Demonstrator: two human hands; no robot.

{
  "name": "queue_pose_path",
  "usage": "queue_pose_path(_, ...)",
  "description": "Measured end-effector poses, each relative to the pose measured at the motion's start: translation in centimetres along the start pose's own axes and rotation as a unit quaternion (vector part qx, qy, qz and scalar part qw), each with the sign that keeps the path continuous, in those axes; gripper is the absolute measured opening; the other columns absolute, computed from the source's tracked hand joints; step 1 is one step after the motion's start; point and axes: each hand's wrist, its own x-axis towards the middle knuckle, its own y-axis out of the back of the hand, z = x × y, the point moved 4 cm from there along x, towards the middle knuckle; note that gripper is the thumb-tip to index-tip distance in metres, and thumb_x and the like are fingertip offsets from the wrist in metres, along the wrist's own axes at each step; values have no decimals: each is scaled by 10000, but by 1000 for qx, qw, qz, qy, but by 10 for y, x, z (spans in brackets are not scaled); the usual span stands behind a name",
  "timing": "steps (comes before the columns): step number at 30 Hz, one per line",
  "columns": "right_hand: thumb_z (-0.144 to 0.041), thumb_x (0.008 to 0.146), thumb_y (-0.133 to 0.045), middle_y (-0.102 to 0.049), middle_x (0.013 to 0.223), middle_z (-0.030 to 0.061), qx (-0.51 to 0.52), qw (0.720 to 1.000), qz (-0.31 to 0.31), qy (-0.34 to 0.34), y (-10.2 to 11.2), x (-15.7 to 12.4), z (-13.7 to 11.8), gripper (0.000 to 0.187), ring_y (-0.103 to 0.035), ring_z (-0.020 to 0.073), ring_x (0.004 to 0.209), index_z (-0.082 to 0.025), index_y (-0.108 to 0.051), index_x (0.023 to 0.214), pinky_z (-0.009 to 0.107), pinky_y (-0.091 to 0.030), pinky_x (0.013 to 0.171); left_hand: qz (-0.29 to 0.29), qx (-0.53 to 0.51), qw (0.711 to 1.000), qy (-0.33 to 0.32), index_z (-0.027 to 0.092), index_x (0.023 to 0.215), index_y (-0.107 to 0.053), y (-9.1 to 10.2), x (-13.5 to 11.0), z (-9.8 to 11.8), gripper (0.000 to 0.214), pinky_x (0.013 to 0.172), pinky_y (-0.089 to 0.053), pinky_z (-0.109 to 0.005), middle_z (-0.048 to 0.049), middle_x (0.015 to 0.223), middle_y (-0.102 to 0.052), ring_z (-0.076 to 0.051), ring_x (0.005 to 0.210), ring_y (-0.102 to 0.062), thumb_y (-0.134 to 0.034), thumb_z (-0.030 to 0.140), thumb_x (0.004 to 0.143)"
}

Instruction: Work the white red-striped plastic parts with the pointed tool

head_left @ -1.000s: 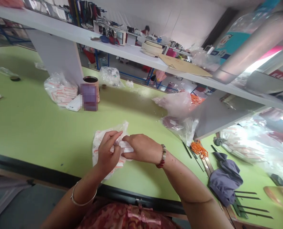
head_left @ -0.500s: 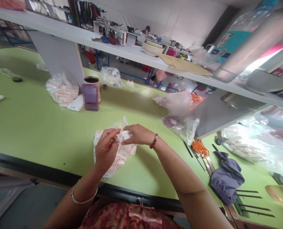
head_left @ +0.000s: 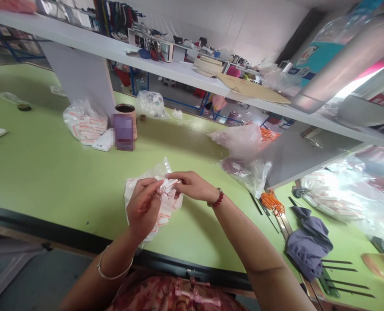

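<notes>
A clear plastic bag [head_left: 130,185] of small white packets with orange-red lines lies on the green table in front of me. My left hand [head_left: 145,203] is over its left side, thumb and fingers pinched together on what looks like the bag's plastic. From the right, my right hand [head_left: 193,185] reaches in with its index finger stretched along the top and thumb below. Between them it grips a few white packets [head_left: 170,185], close to my left fingertips. Fingers and plastic partly hide the packets.
Behind on the left stand another bag of packets [head_left: 86,125], a white box [head_left: 103,141] and a cup [head_left: 124,109]. A shelf [head_left: 172,69] crosses the back. To the right lie plastic bags [head_left: 243,168], orange pieces [head_left: 272,203] and a purple cloth [head_left: 310,246].
My right hand has turned slightly, its index finger now straighter over the packets, which show more clearly. My left hand has shifted a little left and its fingertips are closer to the packets.
</notes>
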Motion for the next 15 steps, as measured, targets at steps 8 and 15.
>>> queue_pose_path(8, -110, 890, -426, -656, 1182, 32, -117, 974, 72, 178, -18, -8, -9, 349, -632, 130, 994, -227, -632, 1146, 267, -516, 844, 4, 3, 1000, -16, 231, 1119, -666, 0, 2, 3, 306, 800, -522, -294, -53, 1030, -595, -158, 958, -580, -524, 104, 879)
queue_pose_path(15, -416, 863, -623, -696, 989, 78, -305, 924, 228, -13, 5, 5, 36, 331, -625, 183, 874, -175, -650, 1088, 263, -452, 708, 6, -26, 1000, 5, 210, 1115, -672, 1, -1, 0, 289, 698, -519, -250, -66, 1025, -586, -152, 922, -581, -549, 108, 874)
